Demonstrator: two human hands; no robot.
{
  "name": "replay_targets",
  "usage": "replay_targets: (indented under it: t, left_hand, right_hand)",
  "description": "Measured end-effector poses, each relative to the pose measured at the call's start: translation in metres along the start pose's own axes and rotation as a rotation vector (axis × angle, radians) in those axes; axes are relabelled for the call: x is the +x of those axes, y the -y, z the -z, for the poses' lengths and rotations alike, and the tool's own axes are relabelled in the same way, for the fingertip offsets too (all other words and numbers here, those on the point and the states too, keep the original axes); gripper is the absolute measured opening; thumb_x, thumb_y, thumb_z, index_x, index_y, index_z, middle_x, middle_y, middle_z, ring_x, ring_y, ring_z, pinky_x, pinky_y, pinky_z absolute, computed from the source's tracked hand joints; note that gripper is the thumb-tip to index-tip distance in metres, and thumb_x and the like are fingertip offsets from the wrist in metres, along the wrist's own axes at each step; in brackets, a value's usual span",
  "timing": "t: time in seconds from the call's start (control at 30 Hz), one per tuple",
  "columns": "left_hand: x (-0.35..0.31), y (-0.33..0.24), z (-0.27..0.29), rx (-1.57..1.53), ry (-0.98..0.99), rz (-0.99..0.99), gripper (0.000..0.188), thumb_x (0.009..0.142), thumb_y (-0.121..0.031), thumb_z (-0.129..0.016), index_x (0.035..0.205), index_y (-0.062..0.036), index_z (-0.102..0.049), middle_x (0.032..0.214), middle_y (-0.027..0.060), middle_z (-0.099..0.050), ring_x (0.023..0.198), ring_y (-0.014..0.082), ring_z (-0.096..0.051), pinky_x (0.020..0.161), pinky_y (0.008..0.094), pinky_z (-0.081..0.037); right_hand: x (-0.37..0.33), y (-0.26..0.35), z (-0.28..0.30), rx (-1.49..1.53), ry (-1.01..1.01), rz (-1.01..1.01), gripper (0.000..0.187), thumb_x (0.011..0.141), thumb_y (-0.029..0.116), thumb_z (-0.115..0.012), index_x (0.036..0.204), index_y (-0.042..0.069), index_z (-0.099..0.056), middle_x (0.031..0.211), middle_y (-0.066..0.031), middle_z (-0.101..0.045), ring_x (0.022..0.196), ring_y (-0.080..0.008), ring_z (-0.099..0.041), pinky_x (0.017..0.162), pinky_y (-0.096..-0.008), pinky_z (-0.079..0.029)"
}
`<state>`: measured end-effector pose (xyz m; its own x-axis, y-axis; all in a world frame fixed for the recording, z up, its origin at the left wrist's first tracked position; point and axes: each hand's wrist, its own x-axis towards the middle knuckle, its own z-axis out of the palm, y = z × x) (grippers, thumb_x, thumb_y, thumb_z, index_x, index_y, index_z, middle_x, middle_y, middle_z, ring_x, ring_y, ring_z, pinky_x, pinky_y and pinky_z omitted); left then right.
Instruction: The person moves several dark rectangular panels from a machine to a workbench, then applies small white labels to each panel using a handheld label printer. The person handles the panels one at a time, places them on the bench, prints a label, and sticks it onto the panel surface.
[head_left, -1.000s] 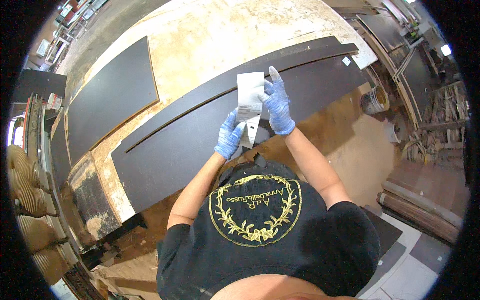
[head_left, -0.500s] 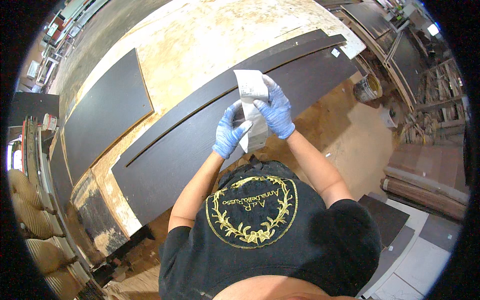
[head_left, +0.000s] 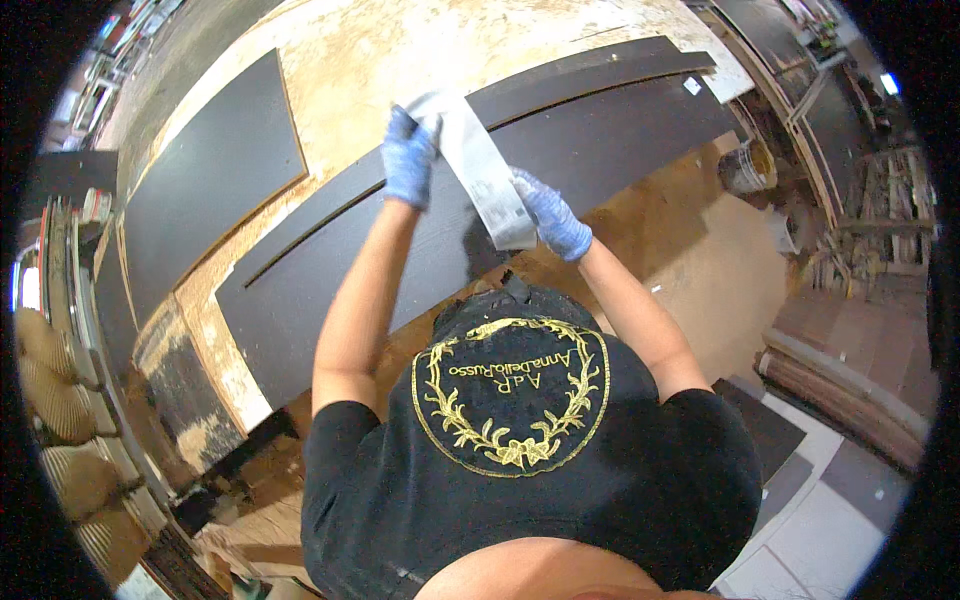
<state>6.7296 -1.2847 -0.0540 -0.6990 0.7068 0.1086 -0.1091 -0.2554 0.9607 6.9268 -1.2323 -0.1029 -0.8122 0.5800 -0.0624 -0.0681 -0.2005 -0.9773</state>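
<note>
A long white paper strip with grey print stretches slantwise between my hands, above the dark boards. My left hand, in a blue knitted glove, is closed on its upper far end. At the strip's lower near end, my right hand, gloved alike, pinches its right edge. Beneath them lies a long dark panel. A narrower dark board rests along its far side, with a thin brown edge showing. A small white sticker is on the panel's right end.
Another dark panel lies at the left on a pale, dusty worktop. A dirty bucket stands at the right beside stacked wood scraps. More panels are at the lower right, and ribbed tan rolls at the left.
My left hand has moved up and away to the far left, and the strip is now drawn out longer. My right hand has come down slightly along it.
</note>
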Motion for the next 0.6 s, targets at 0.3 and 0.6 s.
replay_targets:
  t: [0.3,0.6]
  left_hand:
    - [0.067,0.019,0.083,-0.081,-0.081,0.260,0.042,0.083,-0.039,-0.049,0.113,-0.0106,-0.048,0.093,0.0070,-0.059,0.077,0.0174,-0.059,0.062,0.0300,-0.050]
    - [-0.027,0.094,0.034,-0.046,0.114,0.636,0.027,0.078,-0.032,-0.059,0.097,-0.0140,-0.053,0.077,-0.0020,-0.055,0.065,0.0110,-0.052,0.054,0.0250,-0.045]
  right_hand:
    - [-0.022,-0.028,0.005,-0.345,0.138,-0.126,0.035,0.078,0.014,-0.056,0.111,0.002,-0.050,0.095,-0.0038,-0.058,0.085,-0.0104,-0.052,0.074,-0.0251,-0.044]
    - [-0.011,-0.026,0.007,-0.339,0.057,-0.088,0.038,0.077,0.013,-0.057,0.111,0.001,-0.049,0.100,-0.0087,-0.057,0.091,-0.0142,-0.053,0.079,-0.0275,-0.044]
